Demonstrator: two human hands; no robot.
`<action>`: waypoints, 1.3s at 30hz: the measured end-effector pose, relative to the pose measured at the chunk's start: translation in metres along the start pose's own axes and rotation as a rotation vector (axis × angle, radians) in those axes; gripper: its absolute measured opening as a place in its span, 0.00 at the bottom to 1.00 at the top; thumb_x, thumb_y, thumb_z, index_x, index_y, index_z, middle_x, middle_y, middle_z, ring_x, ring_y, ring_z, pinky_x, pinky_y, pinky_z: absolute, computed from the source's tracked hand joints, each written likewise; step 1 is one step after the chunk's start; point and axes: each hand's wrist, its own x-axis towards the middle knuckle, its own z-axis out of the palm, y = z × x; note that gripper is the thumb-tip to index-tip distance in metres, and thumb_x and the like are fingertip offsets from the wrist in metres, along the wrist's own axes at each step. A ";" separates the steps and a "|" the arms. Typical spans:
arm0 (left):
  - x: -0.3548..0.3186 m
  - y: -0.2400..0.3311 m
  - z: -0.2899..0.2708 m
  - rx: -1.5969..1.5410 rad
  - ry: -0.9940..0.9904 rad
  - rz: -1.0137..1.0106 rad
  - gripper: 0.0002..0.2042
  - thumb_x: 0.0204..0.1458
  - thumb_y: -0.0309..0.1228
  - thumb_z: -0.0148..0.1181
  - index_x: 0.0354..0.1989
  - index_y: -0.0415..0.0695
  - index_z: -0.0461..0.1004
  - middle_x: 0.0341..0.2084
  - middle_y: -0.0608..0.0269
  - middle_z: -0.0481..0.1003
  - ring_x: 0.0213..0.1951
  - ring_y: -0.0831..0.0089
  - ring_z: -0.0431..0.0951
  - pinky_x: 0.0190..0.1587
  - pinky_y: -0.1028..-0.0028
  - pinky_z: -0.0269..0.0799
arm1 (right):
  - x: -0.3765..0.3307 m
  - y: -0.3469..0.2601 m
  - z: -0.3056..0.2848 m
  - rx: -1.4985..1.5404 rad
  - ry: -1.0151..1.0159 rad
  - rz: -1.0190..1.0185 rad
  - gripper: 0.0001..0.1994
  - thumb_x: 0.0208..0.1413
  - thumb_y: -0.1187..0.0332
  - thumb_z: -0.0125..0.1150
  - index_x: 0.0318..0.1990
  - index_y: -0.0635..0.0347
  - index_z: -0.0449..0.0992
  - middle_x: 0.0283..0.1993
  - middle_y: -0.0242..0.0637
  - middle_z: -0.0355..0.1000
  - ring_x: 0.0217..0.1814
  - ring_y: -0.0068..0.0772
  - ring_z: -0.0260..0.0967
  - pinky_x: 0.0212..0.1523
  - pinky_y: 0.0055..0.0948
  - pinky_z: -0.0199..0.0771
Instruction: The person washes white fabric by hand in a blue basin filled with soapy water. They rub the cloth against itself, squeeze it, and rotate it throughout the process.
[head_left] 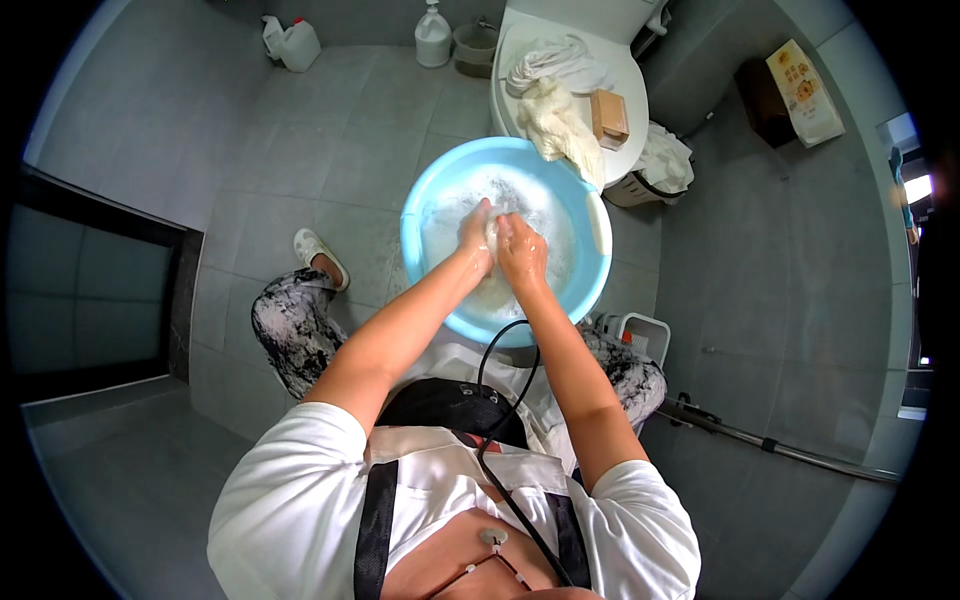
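Both my hands are over the soapy water in a light blue basin [413,245]. Between them is a small wet, whitish piece of cloth [491,236], mostly hidden by the fingers. My left hand [474,238] presses it from the left with the fingers closed. On the other side, my right hand [522,252] has its fingers curled around it. White suds [497,190] float around and beyond the hands. A cream knitted cloth [556,125] hangs from the toilet lid to the basin's far right rim.
On the toilet lid [510,50] lie a white cloth [563,66] and a brown box [609,119]. A filled wastebasket [635,192] stands beside it. Farther back are a pump bottle [432,38], a grey pail [475,52] and white jugs [296,46]. A black cable [483,460] hangs before me.
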 end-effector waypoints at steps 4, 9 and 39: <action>0.019 -0.025 -0.016 0.011 -0.062 0.033 0.13 0.51 0.40 0.48 0.35 0.41 0.65 0.27 0.60 0.69 0.29 0.67 0.71 0.34 0.68 0.69 | 0.021 0.019 -0.008 -0.210 -0.115 0.147 0.14 0.54 0.57 0.41 0.30 0.56 0.68 0.25 0.48 0.69 0.30 0.54 0.65 0.30 0.45 0.63; 0.025 0.006 -0.026 0.225 0.007 0.260 0.12 0.51 0.37 0.48 0.36 0.41 0.65 0.34 0.60 0.68 0.37 0.67 0.69 0.35 0.66 0.69 | 0.025 0.068 -0.011 0.027 -0.117 0.270 0.15 0.54 0.57 0.42 0.33 0.58 0.70 0.27 0.50 0.68 0.33 0.51 0.66 0.34 0.41 0.63; 0.022 0.058 -0.047 0.751 -0.232 0.665 0.09 0.48 0.32 0.51 0.29 0.39 0.71 0.23 0.73 0.67 0.26 0.84 0.64 0.29 0.82 0.60 | 0.018 0.097 -0.043 0.640 -0.040 0.268 0.02 0.47 0.75 0.50 0.28 0.57 0.64 0.26 0.27 0.62 0.28 0.20 0.59 0.30 0.20 0.59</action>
